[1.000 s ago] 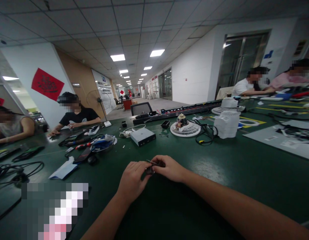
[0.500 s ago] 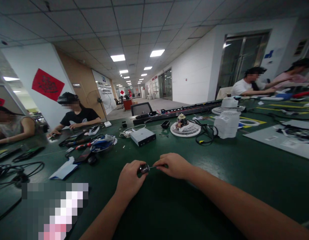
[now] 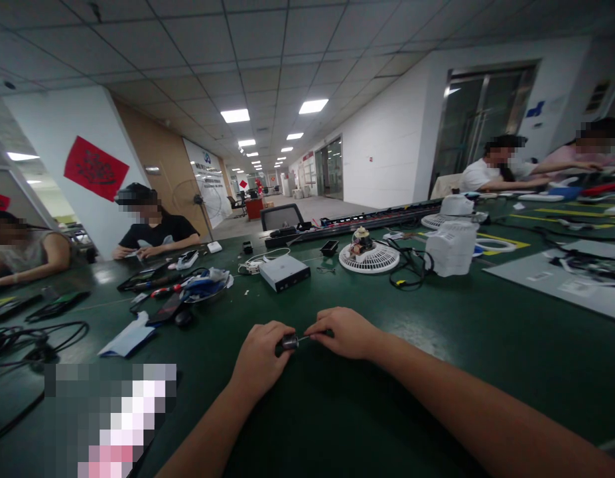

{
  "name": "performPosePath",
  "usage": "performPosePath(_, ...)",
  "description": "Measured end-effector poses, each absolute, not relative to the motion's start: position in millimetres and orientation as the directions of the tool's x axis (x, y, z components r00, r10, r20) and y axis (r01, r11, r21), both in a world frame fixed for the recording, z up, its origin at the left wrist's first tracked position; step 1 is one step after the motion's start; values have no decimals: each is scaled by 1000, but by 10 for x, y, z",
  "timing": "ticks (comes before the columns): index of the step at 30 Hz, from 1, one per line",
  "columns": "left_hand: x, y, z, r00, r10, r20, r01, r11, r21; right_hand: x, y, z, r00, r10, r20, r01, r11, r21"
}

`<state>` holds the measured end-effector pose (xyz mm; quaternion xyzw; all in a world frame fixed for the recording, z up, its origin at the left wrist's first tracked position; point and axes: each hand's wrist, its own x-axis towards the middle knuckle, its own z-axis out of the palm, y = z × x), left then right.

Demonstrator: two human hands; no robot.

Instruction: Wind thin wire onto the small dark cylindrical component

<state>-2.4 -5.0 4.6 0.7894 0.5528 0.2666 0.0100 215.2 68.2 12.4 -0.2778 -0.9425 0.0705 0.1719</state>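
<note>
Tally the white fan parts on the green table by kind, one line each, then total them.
Round fan grille with a motor on it: 1
Tall ribbed white fan housing: 1
Domed white fan piece farther back: 1
Flat white ring: 1
Total: 4

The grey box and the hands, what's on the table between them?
Nothing: in the head view, only bare green table lies between the grey box and the hands, left and right, which pinch a small metal part.
</note>
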Motion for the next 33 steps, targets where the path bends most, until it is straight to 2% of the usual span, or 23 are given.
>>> performPosePath(3,-32,-43,36,233,885,404,873,-373,315,2134,685,103,-762,584,280,543,812,-214)
performPosePath(10,-13,-55,46,260,889,376,866,-387,316,2119,662,102,-785,561,263,513,827,-232)
performPosePath(13,-1,-56,44,252,892,375,878,-374,299,2119,664,112,-737,635,233,597,773,-217)
performPosePath(16,-1,-45,31,207,907,367,906,-319,279,2104,668,125,-617,764,186,734,645,-213)
performPosePath(20,-25,-13,11,131,932,338,931,-233,281,2031,653,103,-507,846,167,769,531,-355)
performPosePath(25,-46,8,1,78,962,261,929,-165,332,1931,617,10,-593,796,116,669,568,-478)
performPosePath(29,-29,-21,18,114,959,260,890,-215,402,1931,614,7,-571,801,182,583,551,-597)
performPosePath(33,24,-63,42,197,930,310,828,-327,456,1952,632,7,-601,755,263,422,578,-698)
